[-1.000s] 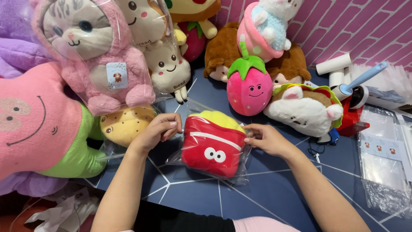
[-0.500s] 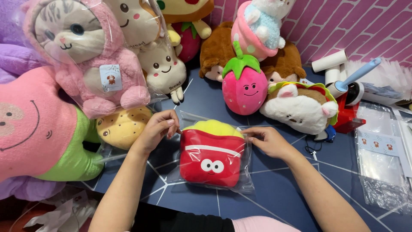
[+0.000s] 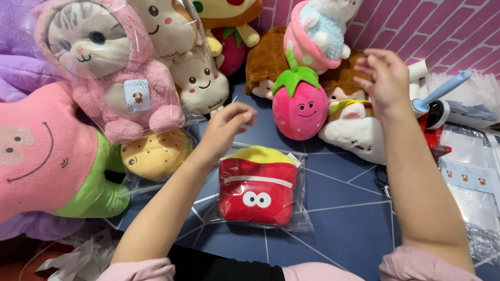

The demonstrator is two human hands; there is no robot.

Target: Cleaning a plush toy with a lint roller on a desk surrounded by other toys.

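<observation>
A red and yellow fries-shaped plush (image 3: pixel 256 187) lies in a clear plastic bag on the dark blue table (image 3: pixel 344 218), straight in front of me. My left hand (image 3: pixel 227 127) hovers just above its upper left corner, fingers loosely curled, holding nothing. My right hand (image 3: pixel 384 78) is raised higher at the right, fingers spread, over a white and brown plush (image 3: pixel 359 127). A pink strawberry plush (image 3: pixel 299 104) stands between the two hands.
Bagged plush toys crowd the back and left: a pink cat (image 3: pixel 112 67), a pink star figure (image 3: pixel 47 151), a yellow cookie plush (image 3: pixel 155 153), bread plushes (image 3: pixel 200 86). A lint roller (image 3: pixel 437 96) and flat clear bags (image 3: pixel 469 177) lie at the right.
Both hands let go of the bagged fries plush and lifted away; the right hand rose far up and right, the left slightly up. The plush now lies flat.
</observation>
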